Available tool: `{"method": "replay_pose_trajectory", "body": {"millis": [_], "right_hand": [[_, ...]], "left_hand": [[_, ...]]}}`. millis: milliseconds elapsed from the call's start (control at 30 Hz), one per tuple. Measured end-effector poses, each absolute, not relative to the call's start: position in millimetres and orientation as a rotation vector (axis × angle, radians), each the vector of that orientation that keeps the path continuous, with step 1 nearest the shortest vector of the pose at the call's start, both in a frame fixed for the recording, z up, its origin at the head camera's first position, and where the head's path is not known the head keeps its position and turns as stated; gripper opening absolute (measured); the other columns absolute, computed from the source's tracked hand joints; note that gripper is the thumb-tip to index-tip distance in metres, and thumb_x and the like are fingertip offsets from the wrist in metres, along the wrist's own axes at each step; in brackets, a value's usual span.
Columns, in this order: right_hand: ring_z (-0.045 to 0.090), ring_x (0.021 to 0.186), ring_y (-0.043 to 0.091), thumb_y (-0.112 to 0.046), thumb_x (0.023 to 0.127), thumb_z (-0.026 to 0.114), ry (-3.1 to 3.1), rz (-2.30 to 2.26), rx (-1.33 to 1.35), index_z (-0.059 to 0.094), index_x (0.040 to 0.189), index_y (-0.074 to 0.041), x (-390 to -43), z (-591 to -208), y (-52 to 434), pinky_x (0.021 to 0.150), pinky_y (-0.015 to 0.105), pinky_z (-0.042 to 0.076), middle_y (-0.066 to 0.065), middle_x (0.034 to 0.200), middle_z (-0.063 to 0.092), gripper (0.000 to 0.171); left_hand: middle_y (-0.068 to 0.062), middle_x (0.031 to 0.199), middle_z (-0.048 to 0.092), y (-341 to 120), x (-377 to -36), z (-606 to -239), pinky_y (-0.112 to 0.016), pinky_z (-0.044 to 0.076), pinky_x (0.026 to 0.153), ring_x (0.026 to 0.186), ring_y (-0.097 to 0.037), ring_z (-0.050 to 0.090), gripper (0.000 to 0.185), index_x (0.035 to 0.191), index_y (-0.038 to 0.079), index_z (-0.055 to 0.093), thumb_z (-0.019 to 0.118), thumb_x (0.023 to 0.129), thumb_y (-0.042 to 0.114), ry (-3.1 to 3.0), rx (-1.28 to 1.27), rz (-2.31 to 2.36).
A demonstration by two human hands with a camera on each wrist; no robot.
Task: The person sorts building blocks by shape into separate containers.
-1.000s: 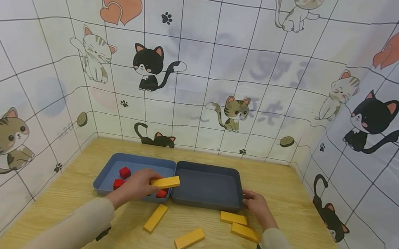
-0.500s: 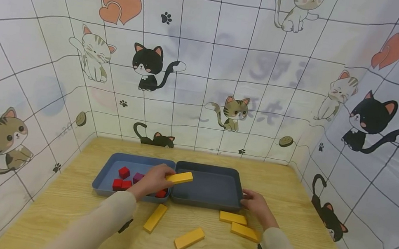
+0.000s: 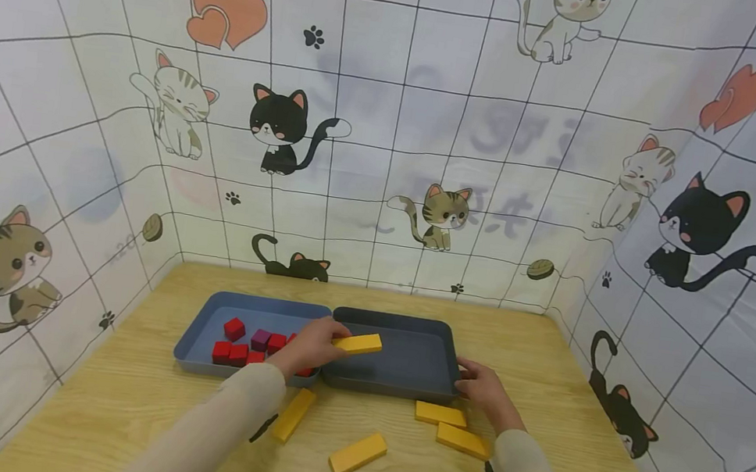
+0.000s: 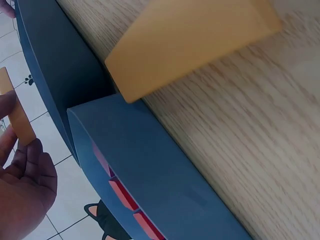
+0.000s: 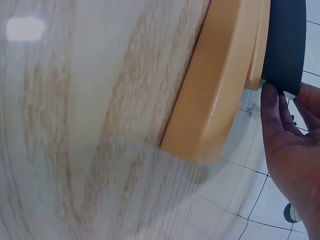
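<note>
The flat yellow wooden block, pinched by the left hand, has shifted rightward over the dark blue plastic tray, whose edge the right hand touches with relaxed fingers.

The table is pale wood-grain with a smooth, slightly glossy finish that catches a glare spot near its front edge. Both trays look like matt blue-grey plastic, while the yellow blocks and red cubes are smooth and painted matt. The backdrop is thin printed cloth or plastic sheet, faintly wrinkled.
</note>
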State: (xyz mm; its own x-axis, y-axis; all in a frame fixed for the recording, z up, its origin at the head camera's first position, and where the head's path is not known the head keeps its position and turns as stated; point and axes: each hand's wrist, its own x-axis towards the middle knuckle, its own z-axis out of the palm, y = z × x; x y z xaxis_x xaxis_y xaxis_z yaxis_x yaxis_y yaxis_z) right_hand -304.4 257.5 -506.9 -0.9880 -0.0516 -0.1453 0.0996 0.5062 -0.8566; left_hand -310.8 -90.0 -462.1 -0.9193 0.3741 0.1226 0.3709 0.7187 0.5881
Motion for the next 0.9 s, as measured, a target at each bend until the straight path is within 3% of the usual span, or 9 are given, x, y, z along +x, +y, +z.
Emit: {"method": "replay_pose_trajectory", "body": {"millis": [333, 900], "right_hand": [[0.060, 0.112, 0.040, 0.010, 0.092, 0.055, 2.584, -1.496, 0.031, 0.042, 0.146, 0.006, -304, -507, 258, 0.092, 0.047, 0.052, 0.035, 0.129, 0.053, 0.056], [0.060, 0.112, 0.038, 0.010, 0.093, 0.054, 2.565, -1.519, 0.063, 0.042, 0.147, 0.005, -304, -508, 258, 0.093, 0.047, 0.052, 0.035, 0.131, 0.053, 0.056]], "left_hand": [[-0.009, 0.108, 0.067, -72, -320, -471, -0.043, 0.050, 0.090, 0.099, -0.026, 0.059, 0.029, 0.113, 0.003, 0.072, 0.076, 0.085, 0.012, 2.899, 0.635, 0.933], [-0.009, 0.103, 0.066, -51, -319, -490, -0.044, 0.051, 0.091, 0.095, -0.025, 0.059, 0.029, 0.111, 0.001, 0.073, 0.076, 0.084, 0.009, 2.865, 0.712, 0.817]]}}
